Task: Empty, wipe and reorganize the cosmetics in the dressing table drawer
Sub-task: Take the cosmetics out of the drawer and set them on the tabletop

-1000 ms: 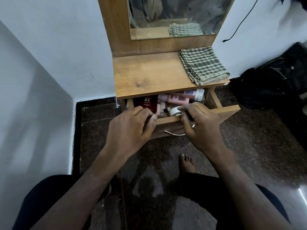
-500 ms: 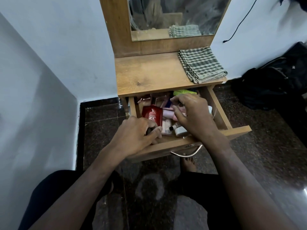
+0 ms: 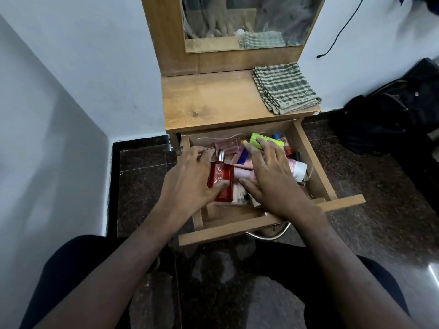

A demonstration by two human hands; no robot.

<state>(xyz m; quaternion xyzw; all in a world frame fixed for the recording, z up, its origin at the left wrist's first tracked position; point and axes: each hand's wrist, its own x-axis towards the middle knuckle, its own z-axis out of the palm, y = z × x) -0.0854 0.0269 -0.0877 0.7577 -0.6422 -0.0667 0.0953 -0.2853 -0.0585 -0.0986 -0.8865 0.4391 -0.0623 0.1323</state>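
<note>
Reaching into the open drawer (image 3: 316, 172) of the dressing table (image 3: 213, 100), we see both hands among the cosmetics. Our left hand (image 3: 190, 184) grips the red perfume bottle (image 3: 221, 179), the thumb curled across its front label and the fingers wrapped behind it, so the bottle stands nearly upright at the drawer's left side with its silver sprayer pointing toward the back. Our right hand (image 3: 270, 179) lies spread over the middle of the drawer, fingers straight and wide apart, palm down over the pink tubes (image 3: 242, 173); whether the fingers actually press them we cannot tell. Its fingertips reach the yellow-green tube (image 3: 257, 140) lying at the back. A clear pink bottle (image 3: 228, 144) sits at the back left, and a white tube (image 3: 298, 168) lies to the right of the right hand, near the drawer's right wall. Smaller items crowd the far right corner, too small to name. On the tabletop, at the right, rests a folded checked cloth (image 3: 285, 87), well apart from the drawer's contents. A mirror (image 3: 249, 20) rises behind it. A dark bag (image 3: 392, 115) lies on the floor to the right.
</note>
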